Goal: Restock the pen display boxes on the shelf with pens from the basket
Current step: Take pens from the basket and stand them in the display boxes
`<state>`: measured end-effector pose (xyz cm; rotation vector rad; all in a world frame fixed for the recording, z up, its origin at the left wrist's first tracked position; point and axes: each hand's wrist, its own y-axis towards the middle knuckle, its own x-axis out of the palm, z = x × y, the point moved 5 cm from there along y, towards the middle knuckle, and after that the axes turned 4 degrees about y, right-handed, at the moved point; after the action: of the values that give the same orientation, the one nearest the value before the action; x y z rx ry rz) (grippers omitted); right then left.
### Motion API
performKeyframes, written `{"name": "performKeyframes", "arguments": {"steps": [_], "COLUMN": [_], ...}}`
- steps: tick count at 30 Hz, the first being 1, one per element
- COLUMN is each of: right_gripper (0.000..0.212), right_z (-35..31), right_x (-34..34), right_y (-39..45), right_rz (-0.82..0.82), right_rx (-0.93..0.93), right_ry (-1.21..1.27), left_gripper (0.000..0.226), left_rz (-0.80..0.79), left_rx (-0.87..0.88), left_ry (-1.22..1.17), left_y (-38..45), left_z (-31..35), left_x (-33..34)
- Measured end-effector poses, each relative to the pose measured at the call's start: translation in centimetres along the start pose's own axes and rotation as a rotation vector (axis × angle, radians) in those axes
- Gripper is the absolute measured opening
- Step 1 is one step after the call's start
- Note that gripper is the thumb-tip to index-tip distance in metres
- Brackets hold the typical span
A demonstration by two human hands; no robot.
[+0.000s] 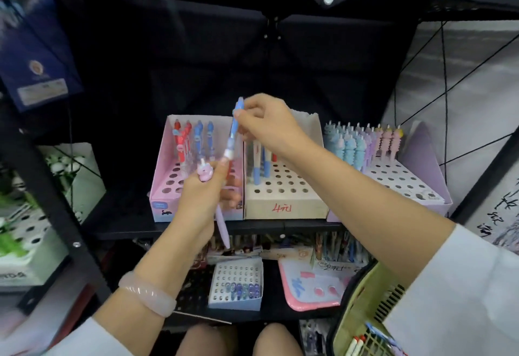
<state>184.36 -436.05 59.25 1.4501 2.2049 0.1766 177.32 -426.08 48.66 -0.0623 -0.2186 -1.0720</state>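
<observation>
Pinched between thumb and fingertips of the right hand, a blue pen slants over the seam between two display boxes, its upper end above the knuckles and its white lower end meeting the fingers of the left hand. That left hand is curled around a lilac pen topped with a pink animal figure; the barrel points down past the shelf edge.

Directly behind the hands sits the pink box, cardboard with a perforated insert; red and blue pens stand in its back rows and the front holes are open. Touching it on the right is the beige box, with a few blue and red pens at the rear and red handwriting on its front face. Just beside that, the lilac box carries ribbed pastel pens in its rear rows, the front holes bare.

Black metal uprights and a dark shelf overhead frame the bay; the space above the boxes is open up to that shelf. Below the shelf edge lie a small white perforated box with a few bluish pens and a pink-rimmed pouch. At lower right the yellow-green plastic basket, slotted along its wall, holds more pens. White sleeves cover both forearms, and a pale pink bangle rings the left wrist.
</observation>
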Motion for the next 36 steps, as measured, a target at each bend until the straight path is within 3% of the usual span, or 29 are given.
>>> {"name": "performKeyframes", "arguments": {"steps": [3, 6, 11, 15, 22, 25, 28, 33, 36], "right_gripper": [0.015, 0.018, 0.013, 0.014, 0.023, 0.028, 0.029, 0.032, 0.027], "right_z": [-0.8, -0.3, 1.6, 3.3, 4.9, 5.2, 4.0, 2.8, 2.9], "right_x": [1.2, 2.8, 5.7, 7.0, 8.0, 7.9, 7.7, 8.0, 6.3], "right_y": [2.1, 3.9, 5.1, 5.1, 5.2, 4.6, 3.1, -1.6, -3.2], "right_rz": [0.12, 0.154, 0.051, -0.007, -0.045, -0.044, -0.015, -0.317, -0.296], "right_rx": [-0.078, -0.101, -0.072, -0.014, 0.093, 0.126, 0.046, 0.107, 0.091], "right_ry": [-0.075, -0.213, -0.421, -0.567, -0.593, -0.553, -0.416, -0.107, -0.093], "left_gripper": [0.018, 0.013, 0.011, 0.013, 0.017, 0.022, 0.024, 0.02, 0.02], "left_rz": [0.047, -0.006, -0.089, -0.063, -0.083, -0.073, -0.086, -0.076, -0.117], "left_rx": [-0.048, -0.135, -0.201, -0.146, -0.065, -0.096, -0.032, 0.054, 0.064], "left_ry": [0.037, -0.02, -0.182, -0.136, -0.113, -0.173, -0.14, -0.111, -0.077], "left_y": [0.4, 0.6, 0.5, 0.7, 0.1, 0.0, -0.1, 0.2, 0.0], "left_z": [-0.2, 0.1, 1.2, 1.2, 1.0, 1.2, 1.3, 1.2, 1.0], "left_x": [-3.3, -5.3, -6.5, -7.3, -8.0, -8.0, -7.6, -5.9, -3.8]}}
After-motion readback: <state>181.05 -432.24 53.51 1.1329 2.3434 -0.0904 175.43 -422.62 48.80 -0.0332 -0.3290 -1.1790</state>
